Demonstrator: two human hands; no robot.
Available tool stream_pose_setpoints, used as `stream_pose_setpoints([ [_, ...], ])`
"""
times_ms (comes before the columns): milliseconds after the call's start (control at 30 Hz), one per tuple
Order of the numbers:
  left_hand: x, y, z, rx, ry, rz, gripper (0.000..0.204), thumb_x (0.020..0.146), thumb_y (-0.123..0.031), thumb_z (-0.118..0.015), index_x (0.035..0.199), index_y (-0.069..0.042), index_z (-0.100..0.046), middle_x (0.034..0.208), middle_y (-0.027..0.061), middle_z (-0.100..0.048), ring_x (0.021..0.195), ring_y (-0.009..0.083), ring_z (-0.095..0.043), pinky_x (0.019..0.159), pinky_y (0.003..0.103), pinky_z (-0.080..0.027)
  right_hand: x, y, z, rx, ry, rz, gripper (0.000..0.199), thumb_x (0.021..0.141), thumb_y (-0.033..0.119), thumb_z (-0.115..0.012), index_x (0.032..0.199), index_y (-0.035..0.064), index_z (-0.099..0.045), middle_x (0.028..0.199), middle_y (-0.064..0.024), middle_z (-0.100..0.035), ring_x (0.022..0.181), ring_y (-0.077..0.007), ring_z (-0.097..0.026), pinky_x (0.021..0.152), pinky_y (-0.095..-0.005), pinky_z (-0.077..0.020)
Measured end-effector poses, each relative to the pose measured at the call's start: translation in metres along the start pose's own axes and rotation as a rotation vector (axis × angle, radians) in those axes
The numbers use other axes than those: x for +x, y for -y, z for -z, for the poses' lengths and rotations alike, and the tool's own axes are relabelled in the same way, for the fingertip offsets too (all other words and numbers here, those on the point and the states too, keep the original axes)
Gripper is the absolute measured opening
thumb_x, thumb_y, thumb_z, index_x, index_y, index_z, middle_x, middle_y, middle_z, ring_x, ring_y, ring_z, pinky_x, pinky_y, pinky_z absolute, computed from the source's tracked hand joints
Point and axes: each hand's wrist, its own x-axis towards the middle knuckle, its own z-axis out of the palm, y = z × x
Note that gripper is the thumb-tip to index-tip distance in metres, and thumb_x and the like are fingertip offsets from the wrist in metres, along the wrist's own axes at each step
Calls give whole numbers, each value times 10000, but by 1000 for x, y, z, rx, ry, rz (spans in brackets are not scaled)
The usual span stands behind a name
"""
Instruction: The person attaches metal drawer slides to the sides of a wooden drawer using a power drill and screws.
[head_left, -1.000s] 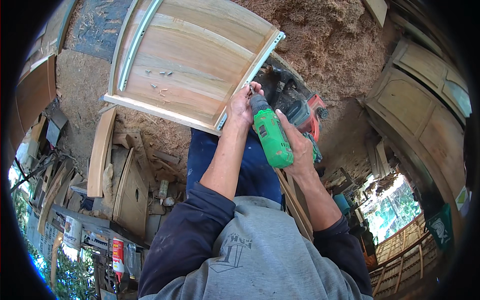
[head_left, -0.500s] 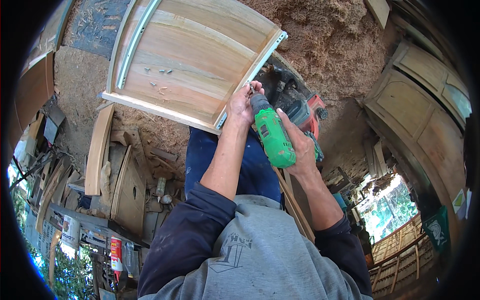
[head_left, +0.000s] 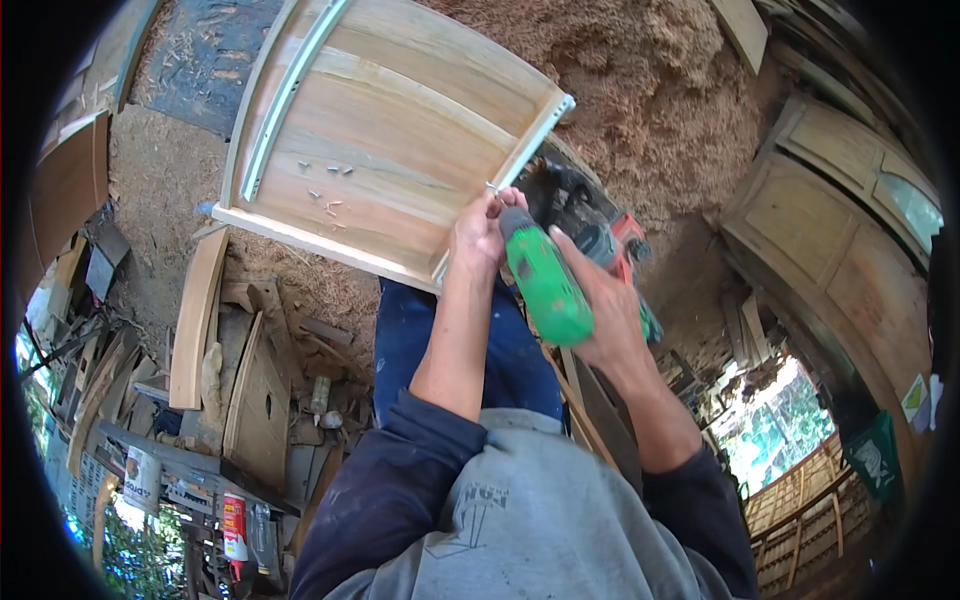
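My right hand [head_left: 612, 310] grips a green cordless drill [head_left: 545, 275], blurred by motion, its dark chuck pointing away from me. Just in front of the chuck, my left hand [head_left: 478, 235] pinches a small metal screw [head_left: 491, 187]; the drill's bit is hidden by the fingers. Both hands are at the right edge of a wooden drawer-like panel [head_left: 400, 130], where a pale metal slide rail [head_left: 545, 125] runs along the side. A second slide rail [head_left: 290, 95] lies along its left side. Several loose screws [head_left: 330, 170] rest on the boards.
A red and dark power tool [head_left: 625, 240] sits right of the drill. Wood shavings [head_left: 640, 70] cover the ground beyond. Wooden cabinet doors [head_left: 820, 230] lean at right. Offcuts and a curved board [head_left: 197, 320] lie at left, with a red and white tube [head_left: 234, 525] below.
The panel appears slightly lower in the view. The drill has tilted and blurred, its chuck close to the left fingers. The screw tip now shows beyond the left fingertips.
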Motion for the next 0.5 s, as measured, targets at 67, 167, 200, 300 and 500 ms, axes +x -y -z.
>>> stream_pose_setpoints([
  [67, -13, 10, 7, -2, -114, -84, 206, 1066, -120, -443, 1050, 63, -538, 881, 157, -641, 814, 280, -648, 851, 500, -595, -11, 8, 1, 51, 68, -83, 867, 767, 224, -787, 1538, 127, -401, 1133, -195, -703, 941, -407, -704, 777, -472, -569],
  [167, -20, 20, -9, -30, -142, -275, 165, 1047, -93, -459, 1033, 58, -523, 872, 166, -637, 824, 286, -656, 918, 508, -574, -13, 9, 4, 170, 63, -165, 752, 822, 163, -743, 1510, 86, -450, 1237, -198, -690, 1107, -381, -686, 936, -424, -552],
  [200, -26, 23, -12, -31, -133, -274, 165, 1047, -93, -459, 1033, 58, -523, 872, 166, -637, 824, 286, -656, 918, 508, -574, -19, 6, 1, 176, 14, -121, 757, 819, 156, -745, 1511, 77, -448, 1236, -196, -692, 1094, -371, -696, 927, -416, -558],
  [300, -34, 22, -16, -13, -43, -200, 272, 1072, -160, -400, 1154, 91, -468, 1025, 229, -630, 996, 340, -675, 970, 552, -558, -32, 4, -3, 217, -55, -75, 762, 812, 133, -744, 1510, 59, -446, 1229, -200, -694, 1077, -362, -708, 913, -405, -565],
  [500, -83, 28, -13, 1096, -37, -810, 214, 1002, -134, -556, 1114, 42, -607, 995, 151, -659, 967, 290, -679, 860, 453, -572, -80, -8, -23, 347, -118, -99, 780, 816, 144, -751, 1521, 54, -428, 1287, -226, -659, 1071, -373, -706, 868, -411, -582],
])
